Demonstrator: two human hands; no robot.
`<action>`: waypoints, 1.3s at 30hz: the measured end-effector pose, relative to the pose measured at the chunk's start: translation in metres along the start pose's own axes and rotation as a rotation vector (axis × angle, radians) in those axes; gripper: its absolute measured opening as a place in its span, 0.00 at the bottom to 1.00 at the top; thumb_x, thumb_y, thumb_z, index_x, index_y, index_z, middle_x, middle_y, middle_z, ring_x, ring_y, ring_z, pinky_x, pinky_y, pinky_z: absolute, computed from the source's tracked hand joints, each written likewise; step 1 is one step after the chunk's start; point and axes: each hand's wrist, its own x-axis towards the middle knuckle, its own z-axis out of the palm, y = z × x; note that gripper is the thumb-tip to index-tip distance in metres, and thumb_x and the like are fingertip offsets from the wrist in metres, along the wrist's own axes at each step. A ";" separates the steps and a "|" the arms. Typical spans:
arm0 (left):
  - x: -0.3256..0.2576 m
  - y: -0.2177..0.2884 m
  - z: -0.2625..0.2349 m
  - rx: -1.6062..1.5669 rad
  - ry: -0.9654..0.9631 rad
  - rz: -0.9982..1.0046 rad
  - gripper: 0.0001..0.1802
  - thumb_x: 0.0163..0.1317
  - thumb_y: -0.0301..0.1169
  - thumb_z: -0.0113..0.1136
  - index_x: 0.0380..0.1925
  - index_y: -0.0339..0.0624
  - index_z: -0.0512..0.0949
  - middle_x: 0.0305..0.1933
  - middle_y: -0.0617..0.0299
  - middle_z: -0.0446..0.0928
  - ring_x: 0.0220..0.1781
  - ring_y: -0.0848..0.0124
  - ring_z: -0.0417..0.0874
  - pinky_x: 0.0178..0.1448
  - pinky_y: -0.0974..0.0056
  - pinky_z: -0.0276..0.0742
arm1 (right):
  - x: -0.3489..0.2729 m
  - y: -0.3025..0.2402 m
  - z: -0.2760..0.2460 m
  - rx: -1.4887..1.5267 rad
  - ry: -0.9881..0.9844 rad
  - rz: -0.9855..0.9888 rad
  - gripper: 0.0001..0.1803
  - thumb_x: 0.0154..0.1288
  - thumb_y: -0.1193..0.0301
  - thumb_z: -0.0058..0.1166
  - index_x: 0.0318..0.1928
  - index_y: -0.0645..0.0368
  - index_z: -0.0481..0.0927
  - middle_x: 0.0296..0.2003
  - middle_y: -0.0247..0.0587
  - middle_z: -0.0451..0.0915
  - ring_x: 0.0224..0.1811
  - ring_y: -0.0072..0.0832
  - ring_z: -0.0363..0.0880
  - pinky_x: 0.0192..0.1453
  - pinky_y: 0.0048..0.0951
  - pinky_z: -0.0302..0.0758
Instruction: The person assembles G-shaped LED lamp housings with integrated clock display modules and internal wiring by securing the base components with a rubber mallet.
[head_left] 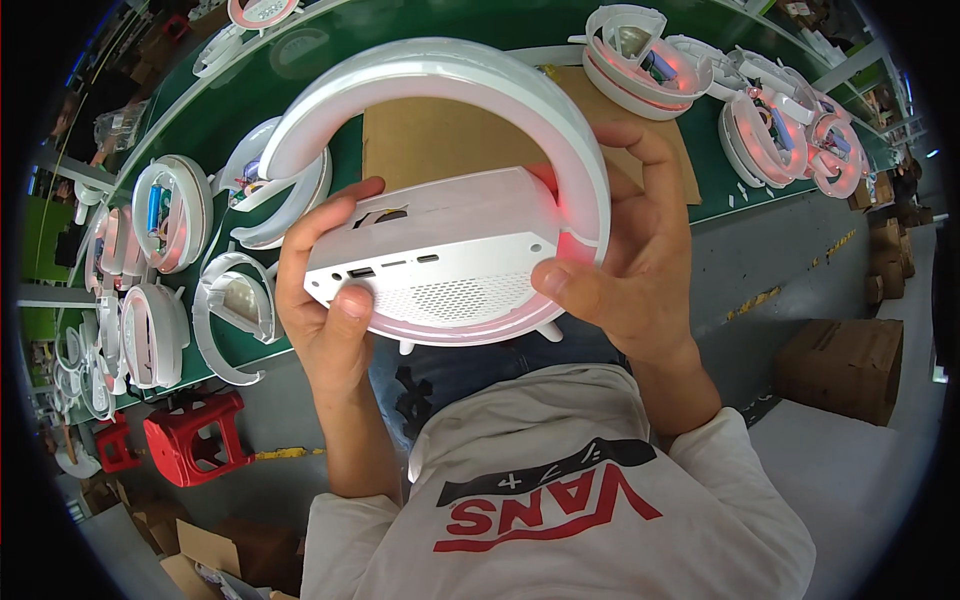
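Observation:
Between my two hands is a white speaker lamp point(450, 240) with a curved arch, its ports and perforated grille facing me. Pinkish-red light glows along the arch's lower right part and round the base rim, and two small feet point down. My left hand point(335, 290) grips the base's left end, thumb beside the ports and fingers over the top. My right hand point(630, 260) clasps the right side where the arch meets the base, thumb at the grille's corner and fingers behind the arch. Beyond the lamp, a cardboard sheet point(450, 130) lies on the green workbench point(705, 207).
Opened lamp bodies point(765, 130) with red glow and batteries sit at the bench's right. More lamp bodies point(170, 215) and a loose white arch shell point(235, 320) stand on the left. A red stool point(200, 435) is at lower left, a cardboard box point(840, 368) at right.

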 end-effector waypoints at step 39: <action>0.053 0.039 0.036 1.226 -0.445 0.401 0.41 0.42 0.54 0.81 0.50 0.35 0.83 0.52 0.45 0.83 0.54 0.43 0.82 0.58 0.48 0.76 | 0.055 0.016 -0.018 -0.276 -0.339 -0.225 0.47 0.49 0.73 0.79 0.67 0.59 0.64 0.58 0.46 0.77 0.62 0.34 0.77 0.69 0.39 0.73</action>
